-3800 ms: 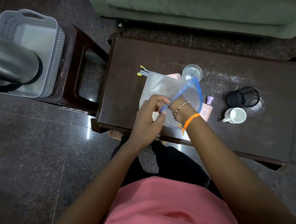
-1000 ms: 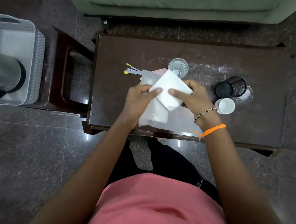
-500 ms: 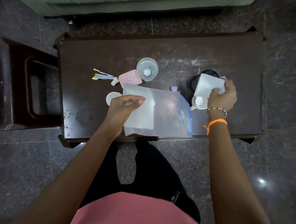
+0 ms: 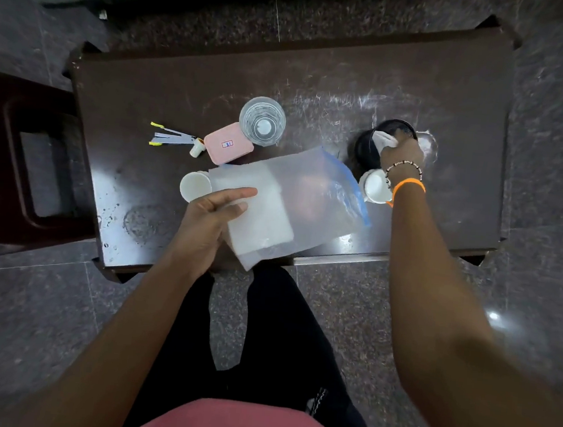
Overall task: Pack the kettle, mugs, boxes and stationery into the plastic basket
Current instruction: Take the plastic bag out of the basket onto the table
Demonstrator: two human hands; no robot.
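My right hand (image 4: 402,151) is out at about 1 o'clock on the counter (image 4: 337,81). Its fingers pinch a white folded paper (image 4: 384,140) and hold it at the mouth of the black mesh cup (image 4: 370,146). Just below that cup, toward me, stands a white mug (image 4: 375,189), partly hidden by my wrist. My wrist has a bead bracelet (image 4: 404,165) and an orange band (image 4: 410,183) on it.

My left hand (image 4: 210,220) is close to me, at about 6 o'clock. Its thumb and fingers curl round the near edge of a clear plastic bag (image 4: 308,202) with a blue zip strip. The bag lies flat on the counter, and its near corner hangs a little over the edge. Inside it I can see white sheets (image 4: 259,218).

Another white mug (image 4: 195,186) stands just left of the bag, touching my fingers' side of it, at about 9 o'clock from the bag. Behind the bag, at 11 o'clock, lies a pink box (image 4: 229,143). A clear drinking glass (image 4: 262,120) stands just behind the box, touching its far corner. Left of the box lies a stapler (image 4: 172,137) with yellow tips, and a small white cap (image 4: 196,150) sits between them.

A dark stool (image 4: 20,160) stands on the floor at the counter's left end.
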